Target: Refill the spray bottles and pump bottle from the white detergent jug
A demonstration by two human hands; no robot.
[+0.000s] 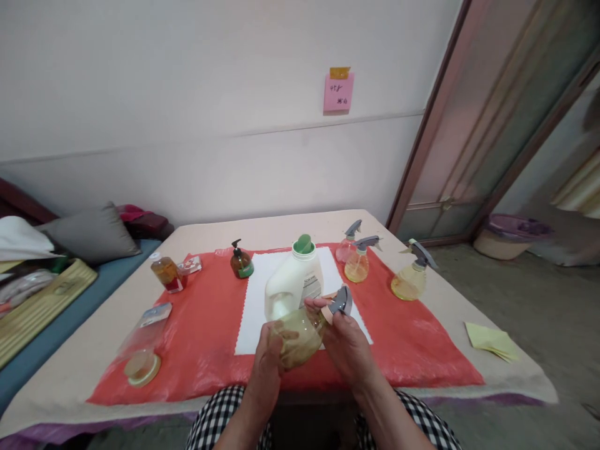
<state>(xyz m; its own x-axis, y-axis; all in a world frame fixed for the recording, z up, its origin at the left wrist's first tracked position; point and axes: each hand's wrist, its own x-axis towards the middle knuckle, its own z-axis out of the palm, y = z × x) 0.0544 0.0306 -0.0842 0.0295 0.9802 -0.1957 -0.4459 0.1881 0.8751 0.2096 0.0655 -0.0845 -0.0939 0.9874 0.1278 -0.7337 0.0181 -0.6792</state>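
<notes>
I hold a clear spray bottle [300, 334] of yellowish liquid over the near edge of the red mat [206, 337]. My left hand [267, 359] is wrapped round its rounded body. My right hand [342, 334] grips its grey trigger head [341, 302] and neck. Just behind it a white jug with a green cap [293, 281] stands on a white sheet [255, 294].
Three more spray bottles stand at the right: two [356, 259] on the mat, one [410, 275] at its edge. A brown pump bottle [241, 261], an amber bottle [165, 272], a plastic pouch [145, 350] and yellow notes [492, 340] lie about. Cushions [89, 234] sit left.
</notes>
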